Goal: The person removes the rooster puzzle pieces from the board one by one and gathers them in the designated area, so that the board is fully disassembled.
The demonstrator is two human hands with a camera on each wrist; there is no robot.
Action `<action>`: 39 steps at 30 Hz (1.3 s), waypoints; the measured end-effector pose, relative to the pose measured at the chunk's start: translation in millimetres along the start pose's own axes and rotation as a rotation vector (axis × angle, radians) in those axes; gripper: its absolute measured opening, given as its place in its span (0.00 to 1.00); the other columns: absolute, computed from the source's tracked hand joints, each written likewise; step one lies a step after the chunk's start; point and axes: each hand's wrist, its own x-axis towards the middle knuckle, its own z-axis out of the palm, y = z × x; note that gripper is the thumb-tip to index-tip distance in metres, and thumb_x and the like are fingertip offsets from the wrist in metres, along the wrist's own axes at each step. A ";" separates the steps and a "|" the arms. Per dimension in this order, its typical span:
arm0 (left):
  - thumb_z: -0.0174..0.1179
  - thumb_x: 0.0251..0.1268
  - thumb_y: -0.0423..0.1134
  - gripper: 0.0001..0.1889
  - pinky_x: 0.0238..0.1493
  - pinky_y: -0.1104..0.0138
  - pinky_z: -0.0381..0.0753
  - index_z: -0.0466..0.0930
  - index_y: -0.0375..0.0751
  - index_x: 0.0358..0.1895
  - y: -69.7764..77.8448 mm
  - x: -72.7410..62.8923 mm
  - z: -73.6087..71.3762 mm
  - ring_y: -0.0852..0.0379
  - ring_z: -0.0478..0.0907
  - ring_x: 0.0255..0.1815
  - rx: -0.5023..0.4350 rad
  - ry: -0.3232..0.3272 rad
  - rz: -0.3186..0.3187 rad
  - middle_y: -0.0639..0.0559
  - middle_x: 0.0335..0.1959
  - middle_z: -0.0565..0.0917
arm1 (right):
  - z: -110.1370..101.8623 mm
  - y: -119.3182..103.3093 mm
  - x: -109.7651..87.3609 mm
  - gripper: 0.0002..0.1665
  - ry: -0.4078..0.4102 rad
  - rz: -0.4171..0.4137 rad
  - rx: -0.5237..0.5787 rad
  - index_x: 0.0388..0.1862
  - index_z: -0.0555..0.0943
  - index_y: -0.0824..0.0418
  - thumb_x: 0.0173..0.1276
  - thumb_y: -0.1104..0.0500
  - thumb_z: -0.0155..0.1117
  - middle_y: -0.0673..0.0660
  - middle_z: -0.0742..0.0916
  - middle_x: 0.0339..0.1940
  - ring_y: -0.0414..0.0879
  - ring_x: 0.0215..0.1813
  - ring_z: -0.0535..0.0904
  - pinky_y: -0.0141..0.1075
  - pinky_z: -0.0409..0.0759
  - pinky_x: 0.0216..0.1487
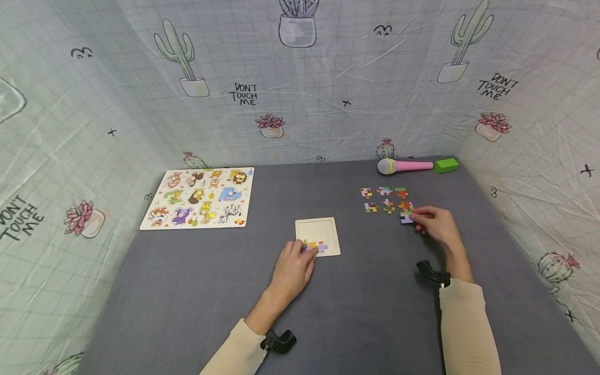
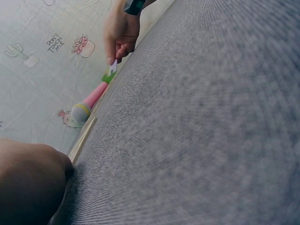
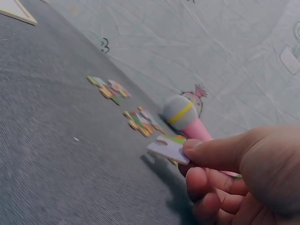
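Observation:
My right hand (image 1: 436,224) pinches a lilac jigsaw piece (image 3: 169,149) between thumb and index finger, its other fingers curled below. In the right wrist view that piece is raised off the table, its shadow falling beneath it. Several other jigsaw pieces (image 1: 371,207) lie in loose rows just beyond this hand. At the table's middle is a square wooden puzzle tray (image 1: 323,226), with a few joined pieces (image 1: 321,247) along its near edge. Over the tray's near left corner lies my left hand (image 1: 291,268), its fingertips at these pieces and partly covering them.
A pink toy microphone (image 1: 412,165) and a green block (image 1: 446,165) lie at the back right. An animal puzzle board (image 1: 199,198) occupies the back left. Patterned cloth (image 1: 328,130) rises around the grey table's (image 1: 187,291) back and sides.

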 end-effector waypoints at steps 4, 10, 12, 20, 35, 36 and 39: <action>0.65 0.67 0.39 0.11 0.43 0.58 0.76 0.88 0.47 0.50 0.2 0.0 -0.6 0.50 0.74 0.41 0.009 0.008 0.006 0.45 0.43 0.79 | -7.2 3.5 -2.5 0.25 -0.012 0.008 -0.033 0.57 0.80 0.71 0.73 0.52 0.64 0.49 0.86 0.31 0.34 0.27 0.79 0.31 0.81 0.28; 0.66 0.65 0.39 0.11 0.42 0.58 0.76 0.89 0.47 0.49 0.1 0.2 -0.8 0.51 0.73 0.41 0.017 0.039 0.021 0.46 0.42 0.79 | -10.5 4.7 -4.8 0.22 0.001 0.016 -0.091 0.54 0.81 0.72 0.72 0.54 0.64 0.50 0.86 0.30 0.35 0.26 0.79 0.30 0.80 0.27; 0.66 0.65 0.39 0.11 0.42 0.58 0.76 0.89 0.47 0.49 0.3 0.3 -0.8 0.50 0.73 0.40 0.017 0.041 0.023 0.45 0.42 0.79 | -9.7 4.1 -5.8 0.21 0.017 0.017 -0.126 0.53 0.82 0.71 0.72 0.54 0.64 0.52 0.86 0.30 0.35 0.26 0.78 0.30 0.79 0.27; 0.66 0.65 0.39 0.11 0.42 0.58 0.76 0.89 0.47 0.49 0.1 0.1 -0.8 0.50 0.74 0.40 0.014 0.040 0.025 0.45 0.42 0.80 | -5.3 2.5 -6.6 0.19 0.065 0.029 -0.214 0.51 0.83 0.71 0.73 0.55 0.63 0.57 0.87 0.31 0.36 0.26 0.78 0.30 0.79 0.26; 0.66 0.65 0.39 0.10 0.43 0.58 0.77 0.89 0.47 0.48 -0.5 -0.4 -0.5 0.51 0.74 0.41 0.015 0.036 0.020 0.46 0.42 0.80 | -1.4 4.1 -2.8 0.18 0.102 0.016 -0.258 0.48 0.83 0.73 0.73 0.57 0.63 0.59 0.87 0.28 0.38 0.24 0.78 0.31 0.79 0.23; 0.66 0.65 0.39 0.10 0.43 0.58 0.77 0.89 0.47 0.48 -0.7 -0.5 -0.4 0.51 0.75 0.41 0.019 0.038 0.022 0.47 0.42 0.80 | -1.5 4.0 -2.9 0.18 0.100 0.019 -0.259 0.48 0.83 0.73 0.73 0.57 0.63 0.59 0.87 0.28 0.38 0.24 0.78 0.31 0.79 0.23; 0.67 0.63 0.38 0.10 0.43 0.59 0.78 0.89 0.46 0.47 -1.2 -0.4 -1.1 0.51 0.76 0.41 0.022 0.045 0.024 0.48 0.41 0.81 | -2.5 3.2 -3.6 0.18 0.094 0.019 -0.253 0.48 0.83 0.73 0.73 0.57 0.63 0.59 0.87 0.29 0.38 0.24 0.79 0.31 0.80 0.24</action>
